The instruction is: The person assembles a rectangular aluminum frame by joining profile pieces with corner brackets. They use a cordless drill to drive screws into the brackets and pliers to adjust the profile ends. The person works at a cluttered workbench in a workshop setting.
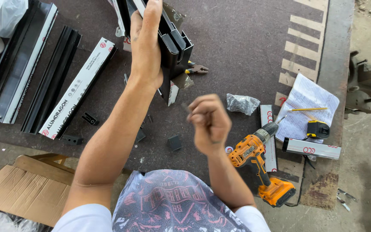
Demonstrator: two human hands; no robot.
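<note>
While gripped at twelve o'clock, the black metal frame piece (174,45) looks stiff, light and sharp-edged; left hand (144,47) wraps its side. Right hand (209,122), at centre, is fisted, pinching something small.

Single view, worn on the head, looking steeply down over the person's own chest and forearms onto the table (245,34). Close range: the hands fill the frame's middle, the near table edge runs along the bottom, and the ground (370,141) shows at right. No second view to overlap with.
</note>
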